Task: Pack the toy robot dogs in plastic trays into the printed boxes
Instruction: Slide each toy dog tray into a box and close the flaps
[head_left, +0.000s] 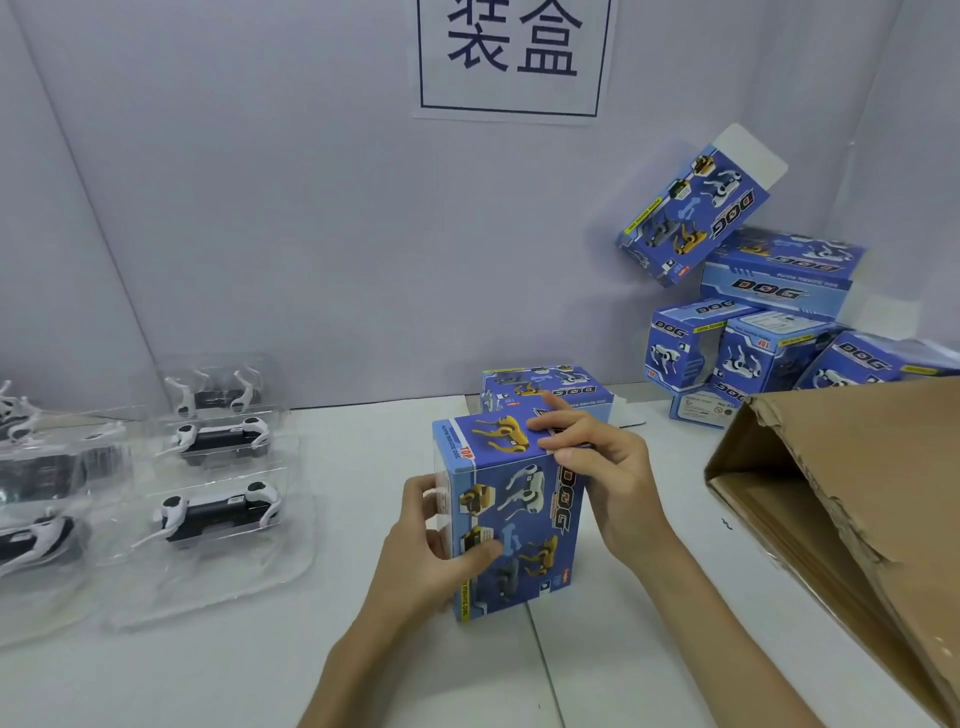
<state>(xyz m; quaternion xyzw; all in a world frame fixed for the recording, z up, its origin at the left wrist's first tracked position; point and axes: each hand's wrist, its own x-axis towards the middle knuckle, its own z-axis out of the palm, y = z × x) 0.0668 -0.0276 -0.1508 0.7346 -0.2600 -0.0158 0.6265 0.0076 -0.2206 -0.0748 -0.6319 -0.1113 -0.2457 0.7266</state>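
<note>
Toward the tabletop's front edge, the left hand grips the printed box; the right hand pinches its top flap, likely closing it; tucking comes next.

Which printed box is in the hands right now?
The upright box at centre front: the left hand grips its side, the right hand pinches its top edge. The other boxes sit behind it or piled at right, untouched.
</note>
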